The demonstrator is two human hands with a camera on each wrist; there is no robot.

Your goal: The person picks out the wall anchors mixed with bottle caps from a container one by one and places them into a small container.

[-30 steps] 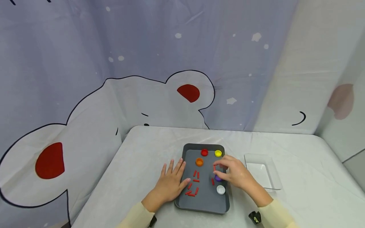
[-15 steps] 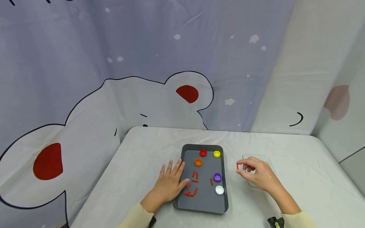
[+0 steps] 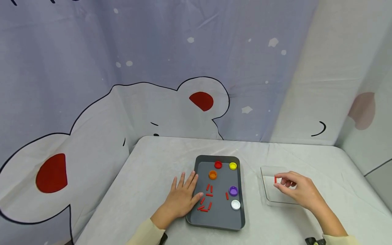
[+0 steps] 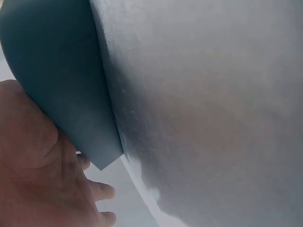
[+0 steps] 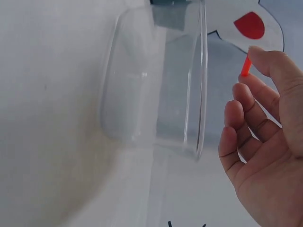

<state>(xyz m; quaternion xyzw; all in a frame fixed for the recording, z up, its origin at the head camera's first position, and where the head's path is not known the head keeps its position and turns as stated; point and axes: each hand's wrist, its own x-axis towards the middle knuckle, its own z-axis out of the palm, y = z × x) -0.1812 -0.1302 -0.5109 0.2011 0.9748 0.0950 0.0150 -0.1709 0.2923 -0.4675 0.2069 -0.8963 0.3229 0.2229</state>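
Between thumb and index finger, my right hand (image 3: pixel 298 189) pinches a short red stick (image 5: pixel 245 65) by its two ends. It is held over the clear plastic box (image 3: pixel 267 197), whose side shows next to the hand in the right wrist view. Spread flat, my left hand (image 3: pixel 180 199) rests at the left edge of the grey tray (image 3: pixel 218 223), fingers straight and thumb over the rim. Several red sticks (image 3: pixel 209 195) lie in the tray's left half, and a single red stick (image 3: pixel 227 196) lies near the purple cap.
Small round caps stand in the tray: a red cap (image 3: pixel 218 164), a yellow cap (image 3: pixel 232 166), an orange cap (image 3: pixel 212 175), a purple cap (image 3: pixel 233 191) and a white cap (image 3: pixel 235 205). A white cloth (image 3: pixel 159 160) covers the table, with a printed curtain (image 3: pixel 171 51) behind.
My right hand has moved right, from above the tray near the purple cap to over the clear box, carrying the red stick. The left hand stays at the tray's edge.
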